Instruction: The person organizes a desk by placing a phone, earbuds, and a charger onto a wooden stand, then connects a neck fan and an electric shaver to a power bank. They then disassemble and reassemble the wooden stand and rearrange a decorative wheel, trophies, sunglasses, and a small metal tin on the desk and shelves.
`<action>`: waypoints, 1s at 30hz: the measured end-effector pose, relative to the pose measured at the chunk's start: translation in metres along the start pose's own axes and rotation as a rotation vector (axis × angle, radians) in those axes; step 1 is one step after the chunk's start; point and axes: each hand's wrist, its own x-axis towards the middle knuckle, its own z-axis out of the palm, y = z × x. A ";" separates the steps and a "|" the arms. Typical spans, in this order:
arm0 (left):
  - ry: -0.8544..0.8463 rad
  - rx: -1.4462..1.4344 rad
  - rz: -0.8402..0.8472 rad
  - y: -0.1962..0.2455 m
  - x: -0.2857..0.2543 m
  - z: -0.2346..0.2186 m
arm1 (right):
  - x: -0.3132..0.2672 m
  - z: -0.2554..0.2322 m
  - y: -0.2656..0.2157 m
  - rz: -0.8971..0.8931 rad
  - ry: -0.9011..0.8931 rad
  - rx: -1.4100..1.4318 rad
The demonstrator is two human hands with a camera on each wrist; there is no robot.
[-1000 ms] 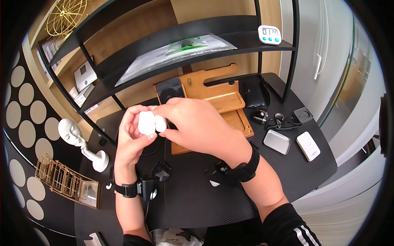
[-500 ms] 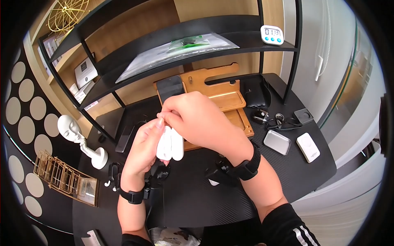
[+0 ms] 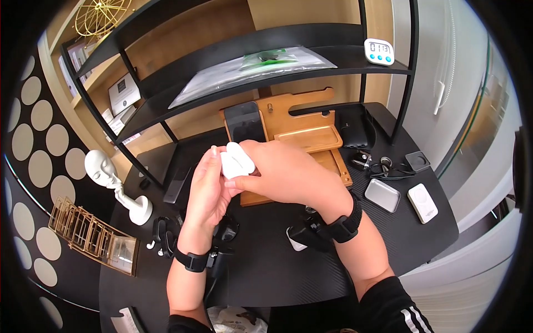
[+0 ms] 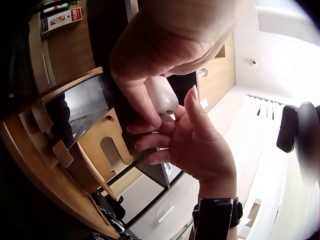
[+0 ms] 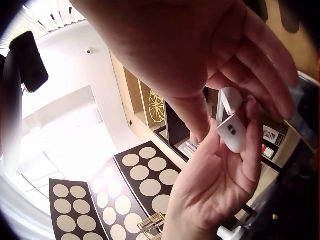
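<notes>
A white earbud charging case (image 3: 235, 162) is held up over the desk, its lid (image 5: 230, 100) hinged away from its body (image 5: 233, 134). My left hand (image 3: 205, 186) grips the case body, with fingers curled round it in the right wrist view. My right hand (image 3: 277, 166) is beside the case from the right and partly covers it in the head view. In the left wrist view, the right hand (image 4: 200, 145) has loosely spread fingers close to the case (image 4: 162, 95), its thumb apart from it. The case's inside is hidden.
Behind the hands stands a wooden organizer (image 3: 308, 137) with a phone (image 3: 244, 122). A metal tin (image 3: 382, 195) and a white power bank (image 3: 422, 203) lie at the right. Sunglasses (image 3: 227, 228), a loose white earbud (image 3: 150, 245) and a white head statue (image 3: 102, 169) are on the left.
The case has turned in the hands and moved up and slightly right since half a second ago. Its lid and body now form a V. The right hand's fingers have loosened from their pinch.
</notes>
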 end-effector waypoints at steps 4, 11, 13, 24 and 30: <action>-0.036 -0.089 -0.009 -0.002 -0.002 0.000 | 0.000 0.003 -0.002 -0.020 0.037 0.007; 0.092 -0.152 -0.001 0.001 0.001 0.000 | 0.004 0.020 0.000 -0.115 0.210 0.020; 0.083 -0.216 -0.012 -0.002 0.002 -0.001 | 0.004 0.022 -0.002 -0.126 0.203 0.005; 0.022 -0.108 -0.064 -0.005 -0.005 0.010 | 0.000 0.007 0.004 -0.090 0.169 -0.016; -0.033 0.122 0.000 -0.009 -0.009 0.013 | 0.002 -0.007 0.000 0.018 0.110 0.043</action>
